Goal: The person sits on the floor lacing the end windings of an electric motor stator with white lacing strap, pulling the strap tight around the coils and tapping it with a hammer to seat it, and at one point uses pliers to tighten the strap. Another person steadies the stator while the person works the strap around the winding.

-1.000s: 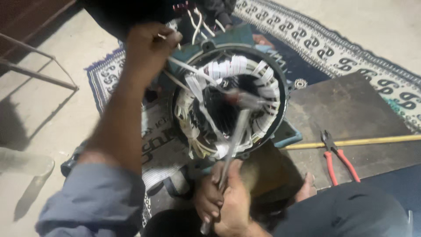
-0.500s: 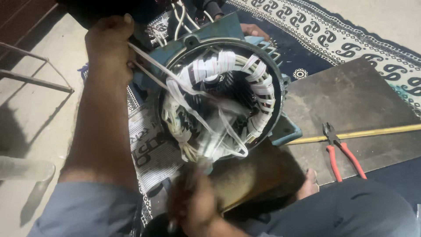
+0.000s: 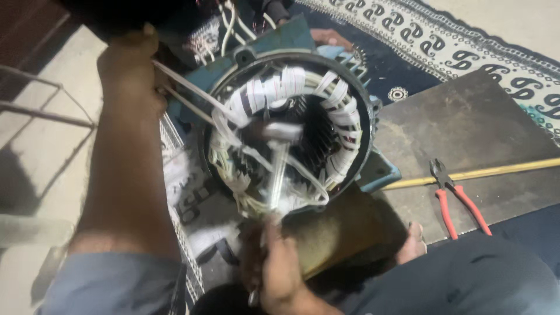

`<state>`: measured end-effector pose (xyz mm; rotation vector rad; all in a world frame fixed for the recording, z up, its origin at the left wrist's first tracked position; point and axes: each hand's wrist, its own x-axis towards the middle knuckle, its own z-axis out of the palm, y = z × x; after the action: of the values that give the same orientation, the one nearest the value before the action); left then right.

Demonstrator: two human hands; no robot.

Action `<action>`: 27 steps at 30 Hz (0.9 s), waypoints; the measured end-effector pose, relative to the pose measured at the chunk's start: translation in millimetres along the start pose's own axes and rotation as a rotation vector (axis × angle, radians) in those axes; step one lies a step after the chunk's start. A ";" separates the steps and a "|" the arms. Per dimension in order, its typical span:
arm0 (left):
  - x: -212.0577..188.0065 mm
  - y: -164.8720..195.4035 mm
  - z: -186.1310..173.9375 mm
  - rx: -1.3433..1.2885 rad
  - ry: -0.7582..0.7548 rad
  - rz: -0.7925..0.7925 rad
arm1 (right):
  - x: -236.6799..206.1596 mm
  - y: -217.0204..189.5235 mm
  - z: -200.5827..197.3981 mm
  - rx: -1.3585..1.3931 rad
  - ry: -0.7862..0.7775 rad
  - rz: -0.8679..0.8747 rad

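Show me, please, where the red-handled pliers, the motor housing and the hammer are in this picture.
Red-handled pliers point(image 3: 456, 201): head view, on a red handle.
Motor housing point(image 3: 382, 170): head view, on its blue-green outer casing.
Hammer point(image 3: 283, 132): head view, on the blurred metal head.

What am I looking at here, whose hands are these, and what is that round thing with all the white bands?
The picture comes from a camera worn on a person's head, looking down at their own two bare hands. The round thing is an opened electric motor housing, teal outside, with wire coils wrapped in white tape around its inner rim. The left hand grips pale strips or cords stretched from the coils. The right hand holds a slim metal tool reaching into the opening; it is blurred, so its kind is unclear. Beside the motor, red-handled pliers and a long yellow rod lie on a dark board, which rests on a patterned rug.
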<state>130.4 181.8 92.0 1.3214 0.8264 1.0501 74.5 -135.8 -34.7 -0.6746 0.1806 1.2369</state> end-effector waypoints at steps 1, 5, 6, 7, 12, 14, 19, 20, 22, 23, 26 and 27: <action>-0.6 0.1 0.8 -0.019 -0.017 -0.002 | -3.1 -3.2 4.2 0.002 0.019 -0.123; -1.1 1.9 4.7 0.140 0.130 0.010 | -7.4 -9.7 28.9 0.189 0.135 0.086; -0.1 2.8 4.3 0.094 0.092 0.019 | -6.1 -10.1 32.4 0.114 0.129 0.250; 1.4 3.1 3.6 0.054 0.041 0.012 | -4.9 -11.1 32.2 0.051 0.135 0.414; 9.0 -7.4 -3.6 0.052 0.066 -0.088 | 0.2 -12.9 0.5 0.167 -0.129 0.042; 12.4 -8.9 -4.0 -0.002 -0.013 0.000 | 1.2 -6.9 -7.6 0.203 -0.063 -0.007; 1.6 -0.1 1.1 0.163 0.000 -0.026 | 6.8 9.8 0.3 0.062 -0.156 0.242; -1.4 4.0 3.4 0.187 0.004 -0.058 | 8.9 9.5 1.5 0.115 -0.181 0.292; -7.9 9.8 7.4 0.217 -0.004 -0.032 | 11.5 5.4 -0.2 0.215 -0.244 0.406; -11.2 11.3 7.6 0.235 0.009 -0.030 | 11.5 2.2 -3.5 0.199 -0.276 0.347; -12.8 13.6 7.0 0.143 -0.026 -0.096 | 4.3 -6.0 -17.3 0.214 -0.303 0.135; -12.0 13.2 6.0 0.146 -0.043 -0.077 | 0.5 -7.0 -21.1 0.238 -0.304 0.060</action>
<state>130.2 167.8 104.7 1.4183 0.9288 0.9119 85.9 -148.4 -49.1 -0.2719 0.0933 1.3345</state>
